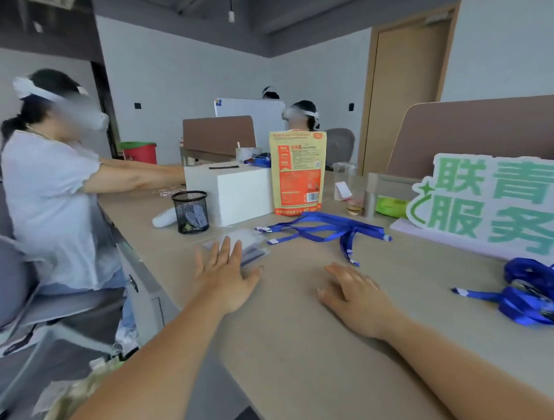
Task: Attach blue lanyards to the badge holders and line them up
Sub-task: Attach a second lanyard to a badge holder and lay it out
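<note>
Starting at the left, we see a black mesh pen cup [191,211], its contents too dim to name, beside a plain white box [238,196]. Our left hand [226,277] lies flat, fingers spread, tips over the clear plastic badge holders [246,245]. Flat blue lanyards [325,227] sprawl beyond. Our right hand [354,294] rests open, holding nothing, on the smooth beige table [296,336]. More coiled lanyards [533,294] sit near the right edge.

green "联青服务" on white sign [489,204]
</note>
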The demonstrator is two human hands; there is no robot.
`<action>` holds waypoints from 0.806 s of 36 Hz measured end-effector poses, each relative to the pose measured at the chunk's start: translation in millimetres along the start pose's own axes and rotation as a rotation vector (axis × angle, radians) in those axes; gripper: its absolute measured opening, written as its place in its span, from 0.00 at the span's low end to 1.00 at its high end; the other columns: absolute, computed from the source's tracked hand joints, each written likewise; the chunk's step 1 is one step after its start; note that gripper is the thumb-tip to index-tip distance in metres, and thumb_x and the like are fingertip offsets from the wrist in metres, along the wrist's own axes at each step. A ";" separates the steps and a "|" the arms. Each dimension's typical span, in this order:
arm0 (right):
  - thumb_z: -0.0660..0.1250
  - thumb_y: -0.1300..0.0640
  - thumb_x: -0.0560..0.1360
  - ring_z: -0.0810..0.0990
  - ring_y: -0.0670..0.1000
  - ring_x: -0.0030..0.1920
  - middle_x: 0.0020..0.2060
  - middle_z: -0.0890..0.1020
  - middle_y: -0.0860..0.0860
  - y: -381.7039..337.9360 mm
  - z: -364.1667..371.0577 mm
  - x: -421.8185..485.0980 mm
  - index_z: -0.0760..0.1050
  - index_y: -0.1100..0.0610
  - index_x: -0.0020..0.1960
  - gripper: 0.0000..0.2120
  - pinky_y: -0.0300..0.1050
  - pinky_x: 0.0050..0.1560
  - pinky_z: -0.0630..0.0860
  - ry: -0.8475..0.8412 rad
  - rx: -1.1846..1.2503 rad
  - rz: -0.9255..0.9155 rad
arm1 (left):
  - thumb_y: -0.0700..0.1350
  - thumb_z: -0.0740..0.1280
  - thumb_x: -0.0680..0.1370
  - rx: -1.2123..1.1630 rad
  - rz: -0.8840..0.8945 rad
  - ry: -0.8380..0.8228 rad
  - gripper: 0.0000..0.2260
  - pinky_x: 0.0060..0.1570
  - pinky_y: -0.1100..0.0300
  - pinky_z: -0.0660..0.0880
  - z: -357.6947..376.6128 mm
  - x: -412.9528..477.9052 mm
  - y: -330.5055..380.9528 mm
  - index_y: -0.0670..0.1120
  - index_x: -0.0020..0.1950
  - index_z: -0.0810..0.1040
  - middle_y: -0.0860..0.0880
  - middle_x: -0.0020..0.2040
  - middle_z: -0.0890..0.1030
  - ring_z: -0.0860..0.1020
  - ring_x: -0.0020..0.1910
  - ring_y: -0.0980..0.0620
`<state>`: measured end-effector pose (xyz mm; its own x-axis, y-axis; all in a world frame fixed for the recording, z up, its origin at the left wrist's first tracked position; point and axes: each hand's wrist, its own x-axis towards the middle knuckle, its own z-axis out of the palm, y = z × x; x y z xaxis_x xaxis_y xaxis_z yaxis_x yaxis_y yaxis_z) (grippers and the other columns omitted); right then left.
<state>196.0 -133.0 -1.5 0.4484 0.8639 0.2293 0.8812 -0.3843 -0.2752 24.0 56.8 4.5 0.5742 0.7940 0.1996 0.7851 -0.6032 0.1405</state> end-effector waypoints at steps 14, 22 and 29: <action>0.27 0.19 0.55 0.44 0.44 0.77 0.77 0.48 0.41 -3.9 -0.4 -1.9 0.52 0.40 0.75 0.54 0.43 0.76 0.44 -0.139 -0.063 0.028 | 0.65 0.49 0.78 -0.006 0.285 -0.055 0.25 0.74 0.48 0.38 6.3 33.6 -12.3 0.60 0.74 0.61 0.54 0.76 0.60 0.54 0.76 0.56; 0.38 0.22 0.65 0.47 0.45 0.77 0.77 0.51 0.42 -5.5 -4.1 -3.0 0.55 0.43 0.75 0.44 0.42 0.75 0.47 -0.106 -0.033 0.037 | 0.52 0.63 0.78 -0.175 0.362 0.204 0.10 0.66 0.55 0.65 -0.9 16.8 -8.1 0.50 0.55 0.78 0.50 0.52 0.82 0.75 0.58 0.45; 0.51 0.34 0.75 0.50 0.46 0.76 0.76 0.56 0.44 -3.6 -3.5 -4.2 0.59 0.45 0.74 0.30 0.45 0.76 0.51 -0.073 -0.004 0.055 | 0.74 0.52 0.69 -0.015 0.241 0.119 0.39 0.71 0.48 0.56 1.8 23.5 -12.7 0.52 0.72 0.62 0.48 0.71 0.69 0.66 0.70 0.48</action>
<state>191.5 -136.4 1.9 0.4840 0.8629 0.1454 0.8562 -0.4328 -0.2821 28.0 83.3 5.6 0.7126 0.6130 0.3412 0.6247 -0.7758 0.0890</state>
